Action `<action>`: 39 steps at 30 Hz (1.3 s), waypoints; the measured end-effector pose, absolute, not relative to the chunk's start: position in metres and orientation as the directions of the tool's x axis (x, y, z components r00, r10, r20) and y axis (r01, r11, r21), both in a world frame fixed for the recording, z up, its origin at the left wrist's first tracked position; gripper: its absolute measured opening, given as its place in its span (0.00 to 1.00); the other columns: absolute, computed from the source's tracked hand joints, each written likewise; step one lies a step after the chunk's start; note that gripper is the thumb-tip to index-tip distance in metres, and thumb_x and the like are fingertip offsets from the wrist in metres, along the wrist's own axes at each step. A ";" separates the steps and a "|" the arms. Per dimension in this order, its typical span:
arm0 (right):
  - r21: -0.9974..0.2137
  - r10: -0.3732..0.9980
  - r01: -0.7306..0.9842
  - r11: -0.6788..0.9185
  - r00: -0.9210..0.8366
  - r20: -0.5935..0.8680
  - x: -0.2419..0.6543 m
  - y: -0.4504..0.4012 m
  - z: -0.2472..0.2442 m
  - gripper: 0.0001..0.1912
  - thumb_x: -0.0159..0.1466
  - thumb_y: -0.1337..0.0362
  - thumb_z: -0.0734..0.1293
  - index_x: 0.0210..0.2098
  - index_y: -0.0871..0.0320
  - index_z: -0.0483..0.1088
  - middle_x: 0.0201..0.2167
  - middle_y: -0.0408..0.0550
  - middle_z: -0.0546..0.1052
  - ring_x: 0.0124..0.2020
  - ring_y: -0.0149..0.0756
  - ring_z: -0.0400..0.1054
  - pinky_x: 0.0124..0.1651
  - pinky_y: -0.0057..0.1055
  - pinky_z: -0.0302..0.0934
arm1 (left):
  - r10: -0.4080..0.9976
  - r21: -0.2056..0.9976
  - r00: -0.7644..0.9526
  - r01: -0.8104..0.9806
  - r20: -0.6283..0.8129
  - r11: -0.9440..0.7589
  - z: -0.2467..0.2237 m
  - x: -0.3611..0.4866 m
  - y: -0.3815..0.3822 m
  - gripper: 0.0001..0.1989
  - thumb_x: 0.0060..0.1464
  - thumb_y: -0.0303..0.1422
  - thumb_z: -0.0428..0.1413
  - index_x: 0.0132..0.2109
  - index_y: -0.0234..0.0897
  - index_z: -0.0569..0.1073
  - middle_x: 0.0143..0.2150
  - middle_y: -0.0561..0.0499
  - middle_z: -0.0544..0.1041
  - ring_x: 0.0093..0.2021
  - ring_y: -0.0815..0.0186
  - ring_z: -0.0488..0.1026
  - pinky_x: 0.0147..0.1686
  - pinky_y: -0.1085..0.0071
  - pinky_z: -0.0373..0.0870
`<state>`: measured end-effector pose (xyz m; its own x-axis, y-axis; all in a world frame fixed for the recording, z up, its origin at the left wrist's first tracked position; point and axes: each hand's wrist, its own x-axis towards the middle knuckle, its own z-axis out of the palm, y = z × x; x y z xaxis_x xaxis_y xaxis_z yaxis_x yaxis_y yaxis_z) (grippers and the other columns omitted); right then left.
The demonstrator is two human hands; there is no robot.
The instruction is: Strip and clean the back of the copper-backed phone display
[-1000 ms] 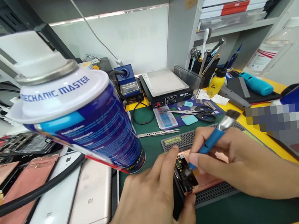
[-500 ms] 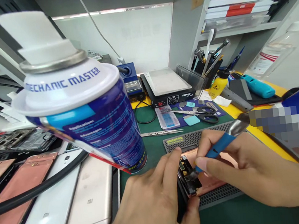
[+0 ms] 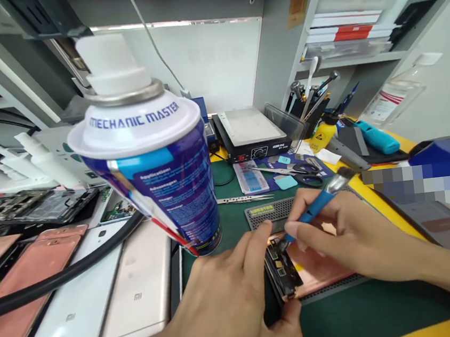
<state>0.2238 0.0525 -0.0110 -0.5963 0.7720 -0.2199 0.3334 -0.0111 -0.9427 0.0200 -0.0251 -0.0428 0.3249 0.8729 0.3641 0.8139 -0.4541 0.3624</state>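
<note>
A copper-coloured phone housing [image 3: 323, 265] lies on a dark perforated pad [image 3: 303, 300]. At its left end sits a black part [image 3: 281, 271] with small gold-edged openings. My left hand [image 3: 225, 291] grips that end, fingertips at the far edge and thumb at the near edge; its palm side is hidden. My right hand [image 3: 353, 241] is closed around a brush [image 3: 313, 210] with a blue handle. The brush slants, one bristled tip up at the right. Its lower tip is at the far part of the black piece, partly hidden by my fingers.
A tall spray can [image 3: 179, 194] stands close beyond my left hand. Phone back covers [image 3: 136, 285] and a thick black cable [image 3: 78, 264] lie at left. Tweezers [image 3: 244, 199], scissors [image 3: 289, 170] and a heating plate [image 3: 251, 133] are farther back. A yellow bottle [image 3: 323, 135] stands right.
My right hand has shifted slightly left, and the brush's lower tip has moved toward the far end of the black part. My left hand keeps its hold. The camera view has shifted.
</note>
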 end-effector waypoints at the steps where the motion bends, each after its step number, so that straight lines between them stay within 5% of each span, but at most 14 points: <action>1: -0.945 0.776 0.326 -0.023 -0.590 -0.222 0.223 0.052 -0.011 0.11 0.64 0.60 0.73 0.35 0.52 0.65 0.17 0.35 0.72 0.14 0.28 0.63 0.16 0.22 0.54 | 0.870 0.360 0.328 0.812 0.369 -0.459 -0.044 0.019 -0.025 0.39 0.46 0.37 0.59 0.64 0.37 0.56 0.49 0.46 0.82 0.33 0.52 0.83 0.26 0.57 0.81; 12: -0.947 0.741 0.322 -0.011 -0.633 -0.223 0.224 0.050 -0.011 0.10 0.66 0.60 0.72 0.37 0.53 0.65 0.23 0.37 0.71 0.21 0.27 0.60 0.23 0.23 0.55 | 0.907 0.424 0.355 0.802 0.227 -0.420 -0.037 0.015 -0.027 0.36 0.50 0.37 0.59 0.65 0.35 0.60 0.53 0.45 0.81 0.40 0.50 0.83 0.32 0.55 0.83; 18: -0.942 0.738 0.336 0.019 -0.640 -0.214 0.223 0.055 -0.003 0.11 0.65 0.58 0.73 0.35 0.54 0.67 0.21 0.38 0.72 0.21 0.28 0.63 0.23 0.23 0.54 | 0.925 0.499 0.348 0.781 0.153 -0.376 -0.040 0.019 -0.022 0.40 0.51 0.42 0.61 0.67 0.34 0.59 0.62 0.41 0.75 0.51 0.49 0.81 0.44 0.52 0.82; 24: -0.941 0.827 0.338 0.024 -0.535 -0.171 0.222 0.059 -0.001 0.19 0.65 0.47 0.71 0.31 0.56 0.70 0.23 0.43 0.73 0.26 0.31 0.68 0.28 0.26 0.60 | 0.923 0.494 0.333 0.780 0.194 -0.385 -0.044 0.026 -0.021 0.39 0.50 0.40 0.57 0.68 0.34 0.58 0.57 0.43 0.79 0.42 0.47 0.83 0.35 0.47 0.83; 29: -0.962 0.722 0.268 -0.051 -0.656 -0.221 0.225 0.052 -0.002 0.16 0.68 0.49 0.69 0.36 0.54 0.67 0.25 0.40 0.71 0.24 0.29 0.63 0.27 0.26 0.58 | 0.890 0.458 0.379 0.764 0.253 -0.455 -0.043 0.018 -0.025 0.38 0.48 0.35 0.55 0.67 0.36 0.59 0.55 0.46 0.81 0.45 0.51 0.83 0.36 0.54 0.84; 36: -0.838 0.738 0.448 0.311 -0.670 -0.084 0.220 0.053 -0.001 0.08 0.70 0.56 0.67 0.39 0.53 0.71 0.30 0.41 0.73 0.29 0.32 0.65 0.30 0.28 0.59 | 0.866 0.447 0.420 0.742 0.270 -0.499 -0.044 0.012 -0.026 0.45 0.49 0.35 0.58 0.70 0.42 0.49 0.56 0.50 0.81 0.44 0.55 0.83 0.36 0.59 0.83; 39: -0.862 0.719 0.419 0.285 -0.689 -0.097 0.219 0.055 0.001 0.10 0.71 0.55 0.65 0.38 0.54 0.71 0.31 0.42 0.74 0.30 0.33 0.67 0.31 0.29 0.61 | 0.885 0.451 0.407 0.761 0.227 -0.466 -0.041 0.011 -0.026 0.45 0.51 0.37 0.60 0.71 0.40 0.48 0.56 0.48 0.81 0.46 0.53 0.83 0.37 0.57 0.83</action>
